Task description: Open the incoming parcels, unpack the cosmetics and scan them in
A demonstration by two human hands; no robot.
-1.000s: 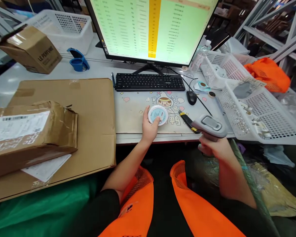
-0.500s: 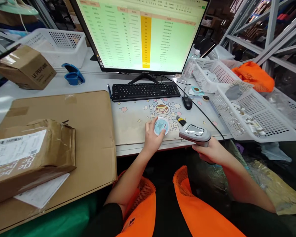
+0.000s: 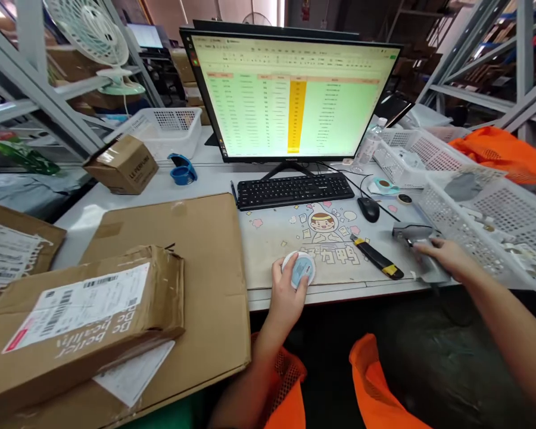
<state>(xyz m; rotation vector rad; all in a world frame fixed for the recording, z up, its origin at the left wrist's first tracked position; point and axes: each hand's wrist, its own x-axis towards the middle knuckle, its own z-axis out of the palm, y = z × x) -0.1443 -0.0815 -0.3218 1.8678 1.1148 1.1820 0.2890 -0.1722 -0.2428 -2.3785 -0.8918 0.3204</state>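
Note:
My left hand (image 3: 288,286) grips a small round container (image 3: 300,268) with a pale blue label, held at the front of the printed desk mat (image 3: 268,244). Over at the right, my right hand (image 3: 446,257) is closed on a grey handheld barcode scanner (image 3: 422,253), low at the desk's front edge beside a white basket. Between the two hands lies a yellow and black utility knife (image 3: 377,257). A black mouse (image 3: 368,209) and a keyboard (image 3: 295,189) sit behind them.
A monitor (image 3: 259,101) stands at the back. Cardboard boxes (image 3: 161,298) lie on a large flat carton (image 3: 218,268) at left. White perforated baskets (image 3: 442,199) line the right side. A blue cup-shaped thing (image 3: 183,173) and a bottle (image 3: 370,146) stand farther back.
My right hand has carried the scanner right and lowered it beside the basket, uncovering the utility knife. The left hand still holds the round container. The camera view has tilted up and turned left.

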